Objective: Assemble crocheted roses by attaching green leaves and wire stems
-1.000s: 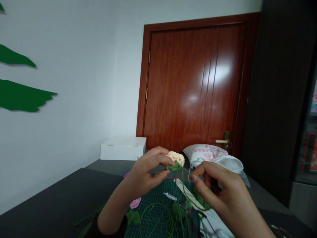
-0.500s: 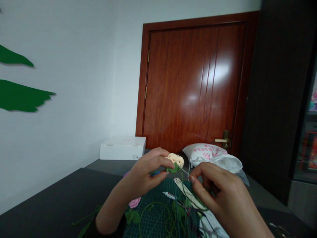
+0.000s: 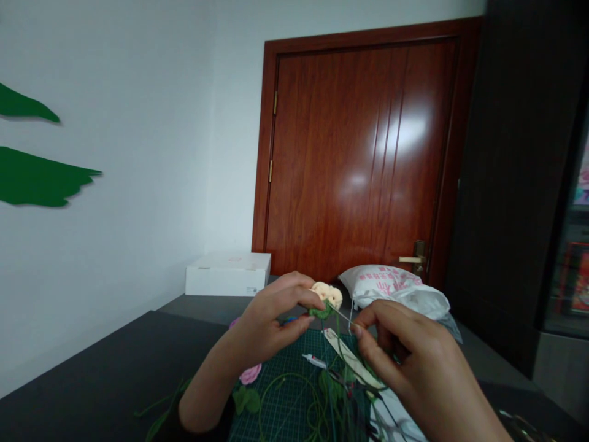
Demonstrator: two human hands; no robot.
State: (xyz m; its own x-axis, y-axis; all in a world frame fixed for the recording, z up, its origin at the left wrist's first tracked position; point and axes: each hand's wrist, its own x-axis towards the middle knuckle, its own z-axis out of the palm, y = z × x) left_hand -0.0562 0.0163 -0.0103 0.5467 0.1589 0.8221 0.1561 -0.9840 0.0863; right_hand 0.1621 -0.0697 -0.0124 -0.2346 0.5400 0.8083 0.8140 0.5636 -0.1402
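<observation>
Between its thumb and fingers, my left hand (image 3: pixel 276 313) pinches a small knitted flower (image 3: pixel 329 295) with cream petals and a green base (image 3: pixel 322 310). My right hand (image 3: pixel 400 344), closed at the fingertips, holds a thin needle (image 3: pixel 341 316) whose far end meets the green base. Green yarn hangs from the flower down to the mat. Below the hands lies a green cutting mat (image 3: pixel 280 393) with loops of green yarn (image 3: pixel 315 411) on it.
A pink flower (image 3: pixel 251 374), green leaves (image 3: pixel 246 399), a white tube (image 3: pixel 315 361) and a pale strip (image 3: pixel 352 359) lie around the mat. Behind stand a white box (image 3: pixel 227 275) and a white plastic bag (image 3: pixel 391 285).
</observation>
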